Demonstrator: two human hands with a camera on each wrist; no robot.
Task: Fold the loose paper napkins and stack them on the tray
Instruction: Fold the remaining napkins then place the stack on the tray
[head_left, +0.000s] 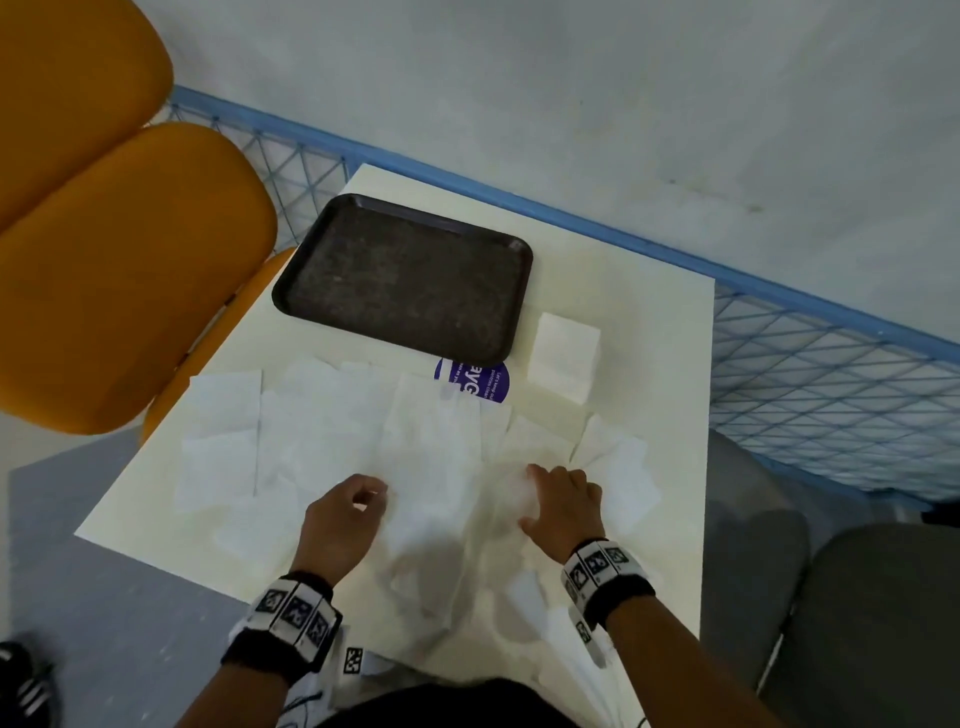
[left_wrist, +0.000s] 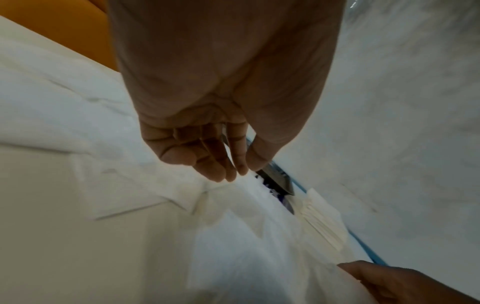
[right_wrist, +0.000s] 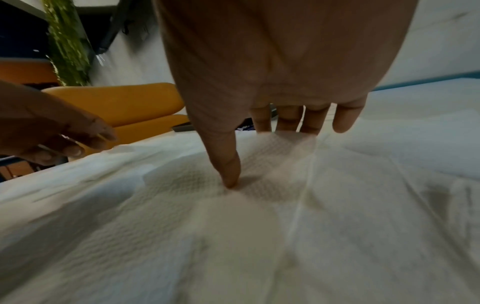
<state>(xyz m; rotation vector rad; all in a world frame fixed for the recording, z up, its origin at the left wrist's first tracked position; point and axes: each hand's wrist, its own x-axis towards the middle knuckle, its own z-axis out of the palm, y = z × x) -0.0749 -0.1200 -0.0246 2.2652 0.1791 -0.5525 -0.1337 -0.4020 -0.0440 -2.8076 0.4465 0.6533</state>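
Many loose napkins (head_left: 322, 426) spread in overlapping sheets across the near half of the cream bench (head_left: 649, 322), from 9 o'clock round to 3 o'clock, some hanging over the near edge. None on the tray (head_left: 405, 275): dark, rectangular, bare inside, lying at 12 o'clock toward the far edge. One folded stack (head_left: 563, 358) of white napkins just beside the tray's corner at 1 o'clock, on the bench and not on the tray.

Half hidden between tray and loose sheets, a round purple sticker (head_left: 475, 382) with white print: large letters cut off by the tray rim, a small line beginning "Let's keep", nothing further legible.

Left grip (head_left: 340, 519) at 7 o'clock over the sheets, fingers bent, thumb close to the fingertips (left_wrist: 218, 174), tips low above the paper. Cannot tell whether pinching an edge or holding nothing.

Right grip (head_left: 563, 506) at 5 o'clock, spread and flat-fingered, thumb tip pressed down into an embossed napkin with a dimple around it, the other fingers (right_wrist: 288, 121) straight and reaching onto the same raised sheet.

Black wristbands (head_left: 293, 613) with square black-and-white markers on both wrists. Two yellow chair cushions (head_left: 119, 280) at 10 o'clock beside the bench. Blue mesh railing (head_left: 831, 384) running behind, from 11 o'clock to 3 o'clock.
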